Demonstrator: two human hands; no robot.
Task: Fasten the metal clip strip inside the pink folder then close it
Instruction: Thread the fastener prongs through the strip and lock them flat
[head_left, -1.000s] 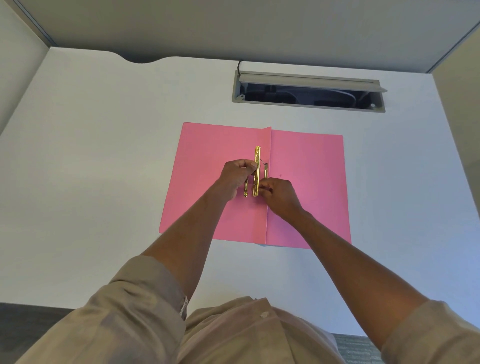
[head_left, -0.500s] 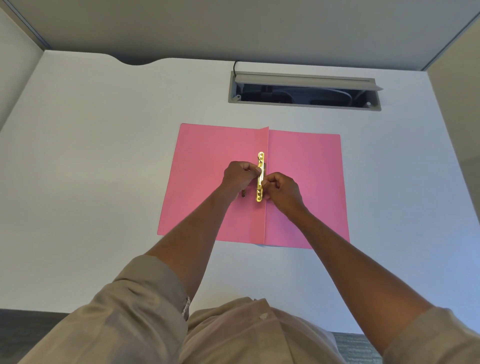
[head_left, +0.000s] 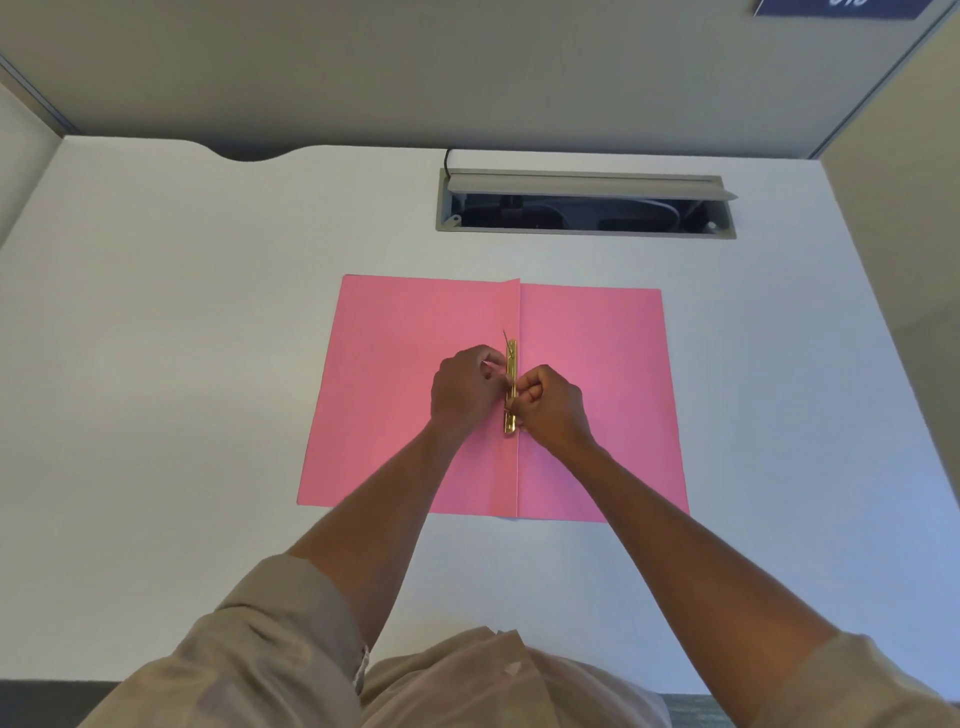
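Both hands' grip (head_left: 511, 387) astride clip strip (head_left: 511, 364)

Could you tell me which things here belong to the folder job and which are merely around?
In use: pink folder, metal clip strip, left hand, right hand.
Just there: open cable hatch, desk.

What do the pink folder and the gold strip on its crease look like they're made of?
Pink folder: probably thin matte card, lying flat with a sharp fold and no glare. Gold strip: likely brass-coloured metal, shiny, narrow and rigid-looking.
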